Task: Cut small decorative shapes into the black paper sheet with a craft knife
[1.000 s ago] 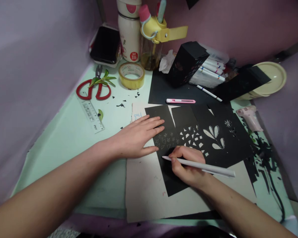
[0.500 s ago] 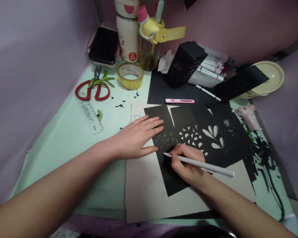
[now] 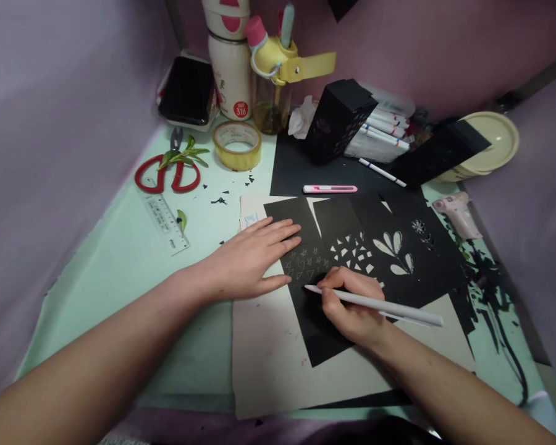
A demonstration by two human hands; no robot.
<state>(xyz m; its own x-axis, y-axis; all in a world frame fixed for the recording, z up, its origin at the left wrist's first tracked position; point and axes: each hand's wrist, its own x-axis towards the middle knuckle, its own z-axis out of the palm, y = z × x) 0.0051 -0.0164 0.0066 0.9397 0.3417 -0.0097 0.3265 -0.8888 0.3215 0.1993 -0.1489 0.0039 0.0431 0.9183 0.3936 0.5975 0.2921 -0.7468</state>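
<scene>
A sheet of black paper (image 3: 327,337) lies tilted on a pale grey board (image 3: 266,371). Small stars and other outlines are drawn on its left part; cut-out chips and leaf shapes show white to the right. My left hand (image 3: 254,256) rests flat with fingers stretched, its fingertips on the paper's left edge. In my right hand (image 3: 352,303) a white pen (image 3: 393,310) is gripped near its point. The pen's tip is at the black paper, just below the drawn outlines. Beyond the paper lies a pink craft knife (image 3: 330,189).
Red-handled scissors (image 3: 143,176), a clear ruler (image 3: 167,221) and a roll of tape (image 3: 238,157) lie at the left. Behind stand a white bottle (image 3: 230,74), a yellow-topped bottle (image 3: 271,102) and a black box (image 3: 338,117). A pink glue gun (image 3: 458,213) and black paper scraps lie right.
The whole view has shifted slightly, so the things at the back sit a little further left. My right hand and pen tip stay at nearly the same spot; the left hand remains flat.
</scene>
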